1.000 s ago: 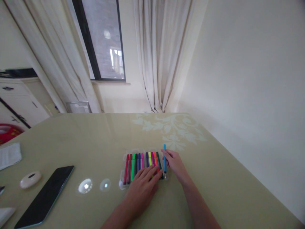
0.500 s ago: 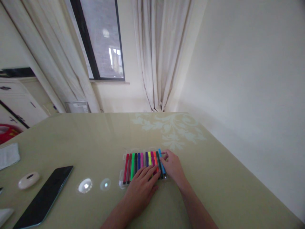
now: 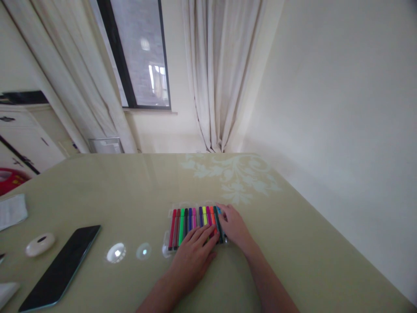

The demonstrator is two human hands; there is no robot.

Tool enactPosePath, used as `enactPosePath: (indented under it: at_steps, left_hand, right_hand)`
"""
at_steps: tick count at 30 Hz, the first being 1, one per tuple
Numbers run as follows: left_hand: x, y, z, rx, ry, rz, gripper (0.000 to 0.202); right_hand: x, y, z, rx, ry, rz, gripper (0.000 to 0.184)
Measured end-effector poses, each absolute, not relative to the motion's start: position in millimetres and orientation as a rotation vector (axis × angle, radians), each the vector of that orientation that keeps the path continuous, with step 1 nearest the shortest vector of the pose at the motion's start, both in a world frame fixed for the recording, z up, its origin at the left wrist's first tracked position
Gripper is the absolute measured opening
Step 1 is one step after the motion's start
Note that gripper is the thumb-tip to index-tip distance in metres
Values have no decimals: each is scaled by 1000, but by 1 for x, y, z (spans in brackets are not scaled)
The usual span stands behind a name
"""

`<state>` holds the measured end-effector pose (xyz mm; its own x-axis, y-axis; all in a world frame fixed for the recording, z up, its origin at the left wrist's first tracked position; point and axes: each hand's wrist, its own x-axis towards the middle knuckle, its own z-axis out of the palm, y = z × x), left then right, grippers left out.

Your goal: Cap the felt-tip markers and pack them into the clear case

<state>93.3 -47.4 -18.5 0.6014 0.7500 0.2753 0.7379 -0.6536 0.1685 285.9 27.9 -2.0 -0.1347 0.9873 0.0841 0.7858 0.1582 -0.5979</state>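
A clear plastic case (image 3: 170, 214) holds a row of several coloured marker pens (image 3: 182, 221) on the pale green table (image 3: 137, 191). My left hand (image 3: 193, 256) lies flat with its fingers spread over the near end of the pens. My right hand (image 3: 235, 226) rests on the right end of the row, fingers pressing down on a light blue pen (image 3: 219, 211) that lies in the last slot, mostly hidden under the fingers.
A black phone (image 3: 60, 267) lies at the left, with a small white oval object (image 3: 39, 244) and a folded cloth (image 3: 11, 211) beyond it. The wall runs along the table's right edge. Curtains and a window stand behind the table.
The light blue pen stuck out past the case in my right hand's fingers; it has been laid down into the right end slot, and my right hand now lies over it.
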Motion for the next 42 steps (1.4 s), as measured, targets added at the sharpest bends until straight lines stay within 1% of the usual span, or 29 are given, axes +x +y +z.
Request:
enactPosePath:
  at_steps: [3, 9, 12, 17, 24, 30, 35, 38, 39, 40, 42]
  left_hand:
    - [93, -48, -20, 2774, 1282, 529, 55]
    - [93, -47, -22, 2778, 1301, 558, 52]
    - [93, -48, -20, 2789, 1309, 523, 54]
    - [94, -52, -14, 2828, 1263, 488, 69]
    - [97, -56, -16, 2822, 1284, 503, 69]
    - [102, -56, -18, 2795, 1329, 529, 61]
    - [104, -54, -20, 2783, 1349, 578, 57]
    - [105, -54, -16, 2784, 1303, 667, 53]
    - [106, -54, -12, 2788, 1249, 729, 48]
    - [108, -55, -6, 2788, 1172, 827, 38]
    - [112, -61, 11, 2736, 964, 1116, 12]
  right_hand:
    - [292, 31, -5, -1616, -1953, 635, 42]
    - [296, 31, 3, -1649, -1959, 674, 30]
    - [296, 29, 9, -1625, -2006, 667, 32]
    - [296, 28, 7, -1596, -1987, 691, 40]
    - [298, 31, -2, -1632, -1943, 681, 34]
    - [299, 33, -3, -1727, -1881, 621, 19]
    - [300, 35, -4, -1746, -1844, 658, 17]
    - [298, 36, -4, -1714, -1834, 653, 14]
    - [297, 37, -4, -1711, -1833, 648, 14]
    - [296, 37, -3, -1710, -1831, 638, 14]
    - [293, 37, -3, -1711, -1819, 604, 14]
